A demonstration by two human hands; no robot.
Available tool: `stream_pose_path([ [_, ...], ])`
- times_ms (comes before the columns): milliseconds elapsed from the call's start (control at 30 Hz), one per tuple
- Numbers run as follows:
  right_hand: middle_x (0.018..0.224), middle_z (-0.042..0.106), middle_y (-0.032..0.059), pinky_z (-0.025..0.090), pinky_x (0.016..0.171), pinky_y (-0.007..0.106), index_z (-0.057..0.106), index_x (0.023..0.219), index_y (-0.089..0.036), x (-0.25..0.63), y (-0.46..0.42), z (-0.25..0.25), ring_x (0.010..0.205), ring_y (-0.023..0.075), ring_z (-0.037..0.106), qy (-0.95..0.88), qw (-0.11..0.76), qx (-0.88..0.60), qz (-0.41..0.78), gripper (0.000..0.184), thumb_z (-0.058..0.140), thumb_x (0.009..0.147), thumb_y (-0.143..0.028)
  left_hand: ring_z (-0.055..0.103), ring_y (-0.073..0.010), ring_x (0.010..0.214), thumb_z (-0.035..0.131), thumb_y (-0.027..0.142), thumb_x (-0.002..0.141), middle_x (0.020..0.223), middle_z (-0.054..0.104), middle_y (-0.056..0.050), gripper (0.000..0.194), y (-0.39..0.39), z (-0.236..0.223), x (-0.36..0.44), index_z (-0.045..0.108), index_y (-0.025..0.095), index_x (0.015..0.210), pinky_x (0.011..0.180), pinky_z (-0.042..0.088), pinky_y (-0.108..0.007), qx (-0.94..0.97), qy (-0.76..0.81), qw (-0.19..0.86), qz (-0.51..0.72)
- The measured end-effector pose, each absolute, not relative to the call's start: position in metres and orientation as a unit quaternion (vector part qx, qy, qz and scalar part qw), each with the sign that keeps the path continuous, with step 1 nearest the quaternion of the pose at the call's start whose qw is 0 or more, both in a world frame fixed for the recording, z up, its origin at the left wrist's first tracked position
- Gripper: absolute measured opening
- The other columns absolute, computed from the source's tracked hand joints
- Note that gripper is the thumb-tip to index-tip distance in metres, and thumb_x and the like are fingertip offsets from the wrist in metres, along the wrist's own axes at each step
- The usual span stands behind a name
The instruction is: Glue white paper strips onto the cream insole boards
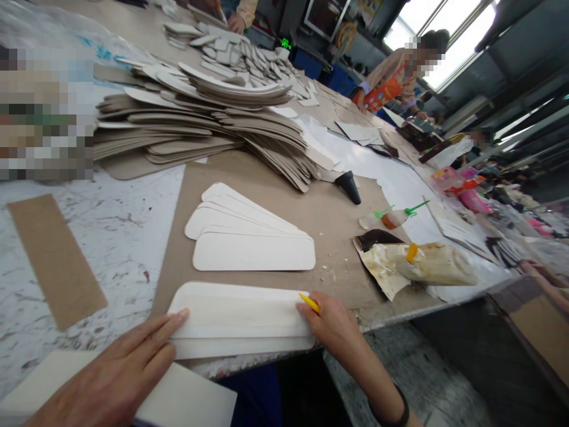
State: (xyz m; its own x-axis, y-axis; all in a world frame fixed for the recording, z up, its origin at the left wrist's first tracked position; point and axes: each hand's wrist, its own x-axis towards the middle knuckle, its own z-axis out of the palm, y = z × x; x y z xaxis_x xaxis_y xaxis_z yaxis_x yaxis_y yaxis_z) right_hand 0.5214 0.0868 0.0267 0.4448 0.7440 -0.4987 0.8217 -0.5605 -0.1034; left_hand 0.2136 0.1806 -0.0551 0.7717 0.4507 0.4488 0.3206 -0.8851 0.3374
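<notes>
A long white board piece (240,309) with rounded corners lies at the table's front edge, over another similar piece (244,347). My left hand (118,367) rests its outstretched fingertips on the left end of the upper piece. Between the fingers of my right hand (335,323) is a slim yellow pointed tool (310,303), its kind unclear; the hand touches the piece's right end. Just beyond, several white board pieces (255,252) are fanned out on brown paper (178,261). A cream block or board (191,394) lies beneath my left hand and forearm.
Tall stacks of board pieces (191,127) stand at the back. To the right are a black cone (349,187), small bottles with green tips (395,218) and a glue-stained bag (418,264). A brown strip (57,261) lies left. A co-worker (391,77) stands farther along.
</notes>
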Motion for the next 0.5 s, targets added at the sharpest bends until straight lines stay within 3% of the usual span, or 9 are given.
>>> stream_pose_path([
  [233,0.089,0.067,0.0107,0.036,0.061,0.028,0.061,0.091,-0.018,0.527,0.080,0.036,0.083,0.0261,0.064,0.446,0.162,0.862,-0.175,0.019,0.047,0.094,-0.031,0.056,-0.0201,0.112,0.041,0.004,0.082,0.130,0.057,-0.001,0.031,0.182,-0.055,0.212,0.057,0.024,0.100,0.094,0.044,-0.028,0.930,0.212,0.151,0.261],
  [400,0.090,0.067,0.0079,0.037,0.070,0.027,0.060,0.089,-0.018,0.533,0.067,0.036,0.086,0.0219,0.062,0.445,0.063,0.870,-0.202,0.019,0.041,0.094,-0.018,0.055,-0.0202,0.113,0.040,0.005,0.083,0.128,0.058,-0.003,0.031,0.181,-0.055,0.213,0.055,0.023,0.103,0.095,0.043,-0.030,0.927,0.215,0.149,0.267],
  [500,0.093,0.066,0.0078,0.038,0.074,0.027,0.060,0.091,-0.018,0.532,0.063,0.026,0.089,0.0217,0.060,0.454,-0.008,0.864,-0.217,0.021,0.040,0.093,-0.020,0.055,-0.0206,0.112,0.038,0.006,0.082,0.126,0.059,-0.005,0.029,0.180,-0.050,0.216,0.058,0.021,0.095,0.095,0.042,-0.028,0.931,0.212,0.124,0.270],
])
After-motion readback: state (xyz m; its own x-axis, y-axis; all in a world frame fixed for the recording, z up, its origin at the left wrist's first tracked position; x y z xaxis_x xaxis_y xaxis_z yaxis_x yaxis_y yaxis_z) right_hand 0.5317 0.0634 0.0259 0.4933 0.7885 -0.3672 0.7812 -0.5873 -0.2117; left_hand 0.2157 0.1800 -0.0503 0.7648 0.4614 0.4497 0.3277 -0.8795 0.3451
